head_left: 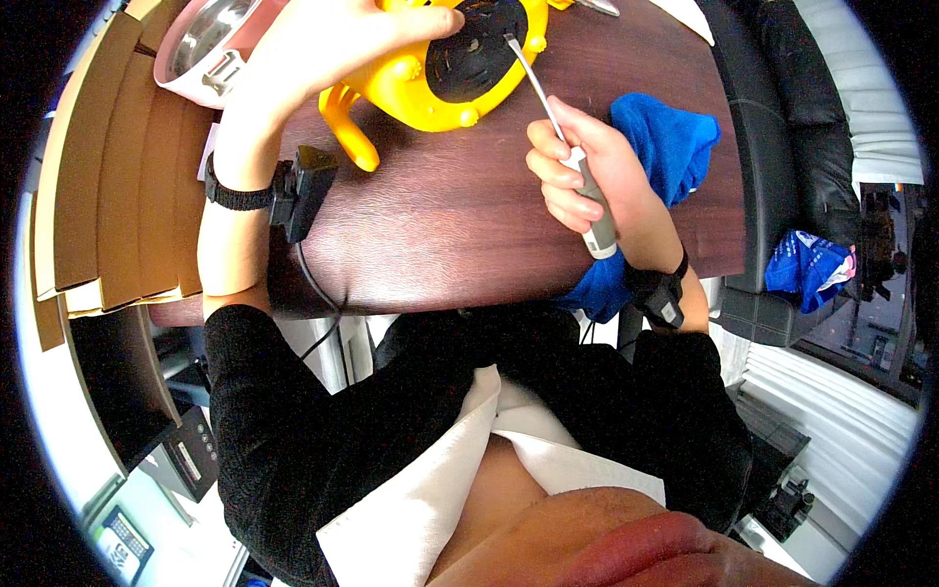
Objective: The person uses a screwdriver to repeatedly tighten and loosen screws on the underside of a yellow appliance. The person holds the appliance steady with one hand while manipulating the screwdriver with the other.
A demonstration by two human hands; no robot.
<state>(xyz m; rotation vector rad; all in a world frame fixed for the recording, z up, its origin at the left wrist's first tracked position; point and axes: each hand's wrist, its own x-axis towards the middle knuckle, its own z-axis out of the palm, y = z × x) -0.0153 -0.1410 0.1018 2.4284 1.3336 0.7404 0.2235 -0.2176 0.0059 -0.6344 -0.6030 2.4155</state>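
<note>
At the upper edge my left hand (342, 37) is closed on a yellow plastic object (430, 110), tipped so that its underside with small rounded feet shows. A slotted black round plate (469, 61) sits inside its yellow rim, and a curved yellow leg or handle (350, 132) juts toward me. The object's far part is cut off by the picture's edge. My right hand (608, 161) is wrapped around the grey and white handle of a screwdriver (536, 83). Its metal shaft points up and left, with the flat tip at the black plate's right side; whether it touches cannot be told.
A blue cloth (665, 137) lies beside my right hand on the dark wooden table (421, 225). At the far left stand a pink container with a metal bowl (201, 49) and cardboard boxes (117, 186). A metal tool end (599, 6) shows at the top. Right is a black seat (773, 157).
</note>
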